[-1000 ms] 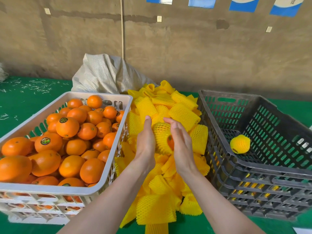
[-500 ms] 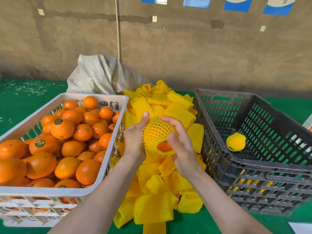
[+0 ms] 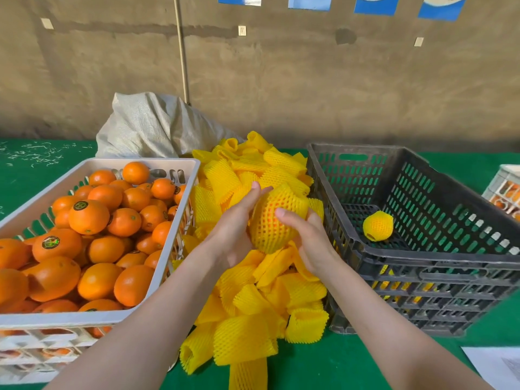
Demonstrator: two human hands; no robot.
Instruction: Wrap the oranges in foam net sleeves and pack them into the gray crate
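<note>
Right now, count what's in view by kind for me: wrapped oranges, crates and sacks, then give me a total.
Wrapped oranges: 2, the held orange in the left hand and right hand, and the packed orange in the gray crate.
Crates: 3, the gray crate, the white crate on the left, and the cut-off crate at the right edge.
Sacks: 1, the gray sack.
Total: 6.

A pale woven sack (image 3: 157,128) slumps on the green worktop (image 3: 323,367) against a brown wall (image 3: 309,80). Above the sack hang blue posters (image 3: 377,4); a thin pole (image 3: 182,52) rises behind it; white scraps (image 3: 36,154) lie left of it.
</note>
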